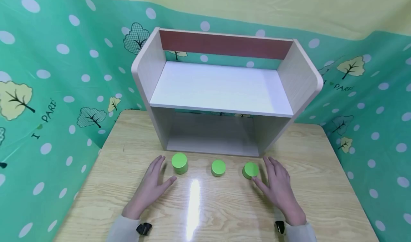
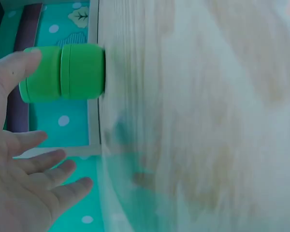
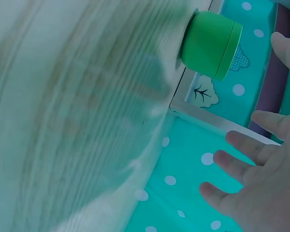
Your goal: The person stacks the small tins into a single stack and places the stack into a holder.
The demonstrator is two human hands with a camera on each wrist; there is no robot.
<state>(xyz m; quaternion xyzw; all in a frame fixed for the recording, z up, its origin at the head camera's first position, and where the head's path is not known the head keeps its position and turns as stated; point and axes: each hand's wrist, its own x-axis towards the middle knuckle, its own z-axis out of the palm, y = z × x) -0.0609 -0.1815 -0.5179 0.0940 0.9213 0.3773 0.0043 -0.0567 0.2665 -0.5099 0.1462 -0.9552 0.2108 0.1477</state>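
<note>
Three green round, lidded shapes stand in a row on the table before the shelf. The left one (image 1: 179,164) is taller; the left wrist view shows it as two green containers (image 2: 83,71) stacked. A single container (image 1: 218,168) stands in the middle, another (image 1: 250,170) at the right. My left hand (image 1: 152,185) is beside the stack on its left, fingers spread, holding nothing. My right hand (image 1: 277,185) is just right of the right container (image 3: 210,43), its thumb tip close to it in the head view; the right wrist view shows a gap between them.
A white two-tier shelf (image 1: 221,88) with a reddish-brown back strip (image 1: 224,44) stands at the back of the wooden table (image 1: 231,210). Behind and at both sides hangs a teal dotted curtain (image 1: 61,102) with tree prints. Light glares on the tabletop between the hands.
</note>
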